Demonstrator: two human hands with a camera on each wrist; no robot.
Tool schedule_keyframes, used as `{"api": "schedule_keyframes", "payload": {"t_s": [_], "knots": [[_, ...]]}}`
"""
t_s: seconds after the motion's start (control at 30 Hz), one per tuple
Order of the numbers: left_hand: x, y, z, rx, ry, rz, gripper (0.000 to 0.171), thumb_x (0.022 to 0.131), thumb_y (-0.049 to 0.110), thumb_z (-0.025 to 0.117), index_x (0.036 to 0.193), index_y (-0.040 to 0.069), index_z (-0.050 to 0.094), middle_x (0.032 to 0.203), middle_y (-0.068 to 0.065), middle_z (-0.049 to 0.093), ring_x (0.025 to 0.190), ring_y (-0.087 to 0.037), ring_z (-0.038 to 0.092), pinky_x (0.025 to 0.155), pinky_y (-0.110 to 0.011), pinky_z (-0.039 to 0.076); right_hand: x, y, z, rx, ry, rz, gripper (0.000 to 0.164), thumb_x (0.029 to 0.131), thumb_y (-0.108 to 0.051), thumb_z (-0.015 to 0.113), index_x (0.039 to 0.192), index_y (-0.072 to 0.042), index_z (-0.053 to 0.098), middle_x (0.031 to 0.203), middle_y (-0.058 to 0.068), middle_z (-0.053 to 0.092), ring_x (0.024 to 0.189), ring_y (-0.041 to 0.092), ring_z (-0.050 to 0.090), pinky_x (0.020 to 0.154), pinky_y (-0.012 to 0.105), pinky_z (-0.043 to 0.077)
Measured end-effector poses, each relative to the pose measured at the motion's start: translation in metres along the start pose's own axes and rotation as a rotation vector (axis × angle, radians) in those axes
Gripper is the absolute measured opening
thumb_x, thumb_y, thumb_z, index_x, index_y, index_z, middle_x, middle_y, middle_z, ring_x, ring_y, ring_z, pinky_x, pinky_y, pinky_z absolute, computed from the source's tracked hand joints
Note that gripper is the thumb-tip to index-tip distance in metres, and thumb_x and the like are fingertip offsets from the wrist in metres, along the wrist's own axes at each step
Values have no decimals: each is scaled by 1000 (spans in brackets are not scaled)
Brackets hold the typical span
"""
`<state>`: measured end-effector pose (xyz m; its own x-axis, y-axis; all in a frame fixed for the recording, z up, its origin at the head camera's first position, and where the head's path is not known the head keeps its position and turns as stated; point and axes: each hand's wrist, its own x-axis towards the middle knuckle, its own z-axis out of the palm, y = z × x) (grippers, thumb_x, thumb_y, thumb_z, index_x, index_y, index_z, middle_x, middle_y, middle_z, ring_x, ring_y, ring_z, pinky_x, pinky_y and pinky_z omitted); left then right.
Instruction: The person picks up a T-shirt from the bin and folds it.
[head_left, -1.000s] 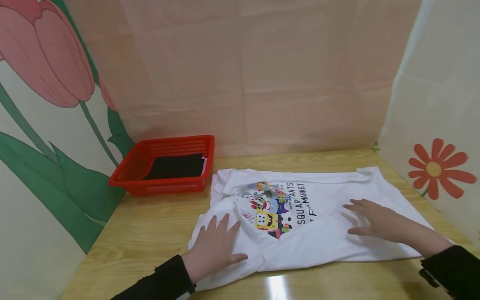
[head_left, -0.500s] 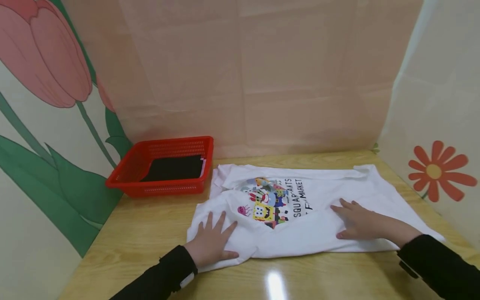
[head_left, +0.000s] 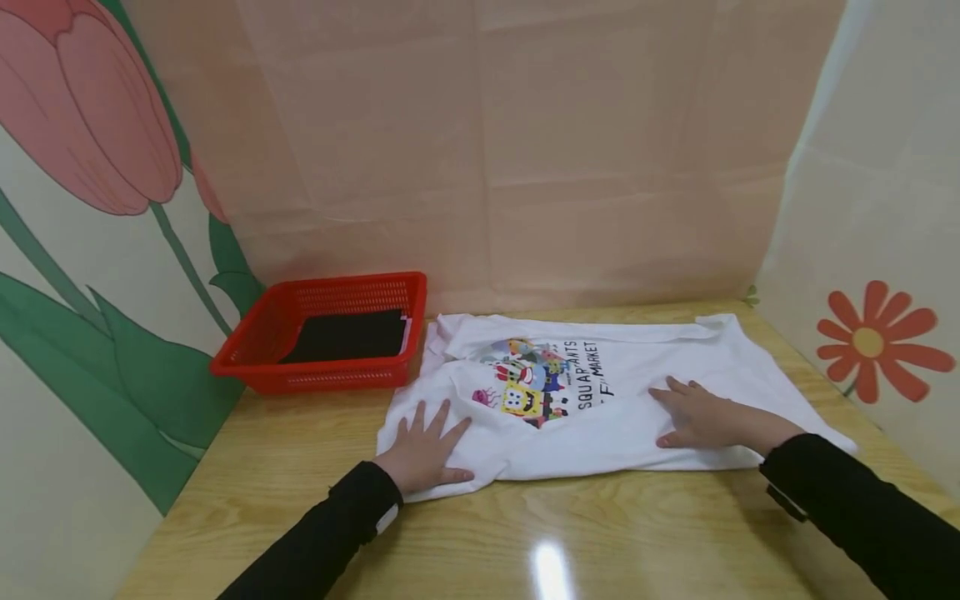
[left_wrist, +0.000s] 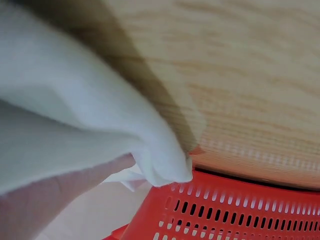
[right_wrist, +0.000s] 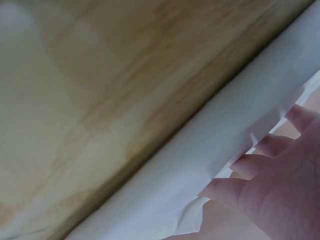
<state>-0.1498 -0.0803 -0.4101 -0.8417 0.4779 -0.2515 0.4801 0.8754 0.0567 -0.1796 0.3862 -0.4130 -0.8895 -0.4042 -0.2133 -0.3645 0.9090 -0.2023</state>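
Observation:
A white T-shirt (head_left: 570,450) with a colourful cartoon print and black lettering lies folded lengthwise across the table. My left hand (head_left: 423,450) rests on its left end with the fingers spread. Farther right, my right hand (head_left: 701,417) presses on the shirt's front half, fingers extended. In the left wrist view a fold of the shirt (left_wrist: 125,115) hides most of the left hand. The right wrist view has the right hand's fingers (right_wrist: 250,162) against the shirt's near folded edge (right_wrist: 200,140).
A red plastic basket (head_left: 322,382) stands at the back left with a folded black item (head_left: 348,335) inside. A pinkish sheet (head_left: 600,167) hangs behind the wooden table (head_left: 480,542). Flower-decorated panels (head_left: 870,208) flank both sides.
Both hands have moved away from me, and the shirt has slid with them toward the back of the table and slightly left. The basket has stayed in place.

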Motion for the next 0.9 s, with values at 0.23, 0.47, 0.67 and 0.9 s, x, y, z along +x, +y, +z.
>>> {"api": "schedule_keyframes", "payload": {"t_s": [0.23, 0.47, 0.67, 0.9], "knots": [[14, -4, -24, -91, 71, -9, 75, 83, 68, 59, 141, 22, 51, 143, -7, 49, 127, -32, 46, 101, -54, 39, 12, 3, -10, -22, 7, -12, 97, 79, -68, 64, 142, 3, 44, 142, 42, 31, 127, 62, 29, 98, 70, 28], [32, -10, -72, -243, 325, -51, 29, 89, 45, 69, 98, 18, 69, 86, 6, 67, 72, -11, 56, 74, -28, 50, 30, 14, -32, 16, 235, -36, 63, 88, -46, 68, 125, 5, 60, 121, 27, 59, 117, 48, 50, 96, 60, 38], [70, -9, -90, -234, 377, -76, 33, 87, 37, 73, 111, 16, 66, 98, 1, 69, 83, -14, 62, 80, -27, 53, 50, 45, -45, -54, 362, -6, 45, 89, -23, 71, 120, 7, 61, 117, 28, 61, 111, 48, 54, 92, 61, 41], [114, -4, -97, -167, 333, -107, 50, 87, 31, 74, 133, 15, 60, 120, -4, 64, 105, -20, 59, 96, -35, 47, 72, 91, -50, -92, 358, 128, 46, 88, -16, 70, 123, 10, 55, 116, 32, 60, 104, 51, 56, 88, 64, 41]]}}
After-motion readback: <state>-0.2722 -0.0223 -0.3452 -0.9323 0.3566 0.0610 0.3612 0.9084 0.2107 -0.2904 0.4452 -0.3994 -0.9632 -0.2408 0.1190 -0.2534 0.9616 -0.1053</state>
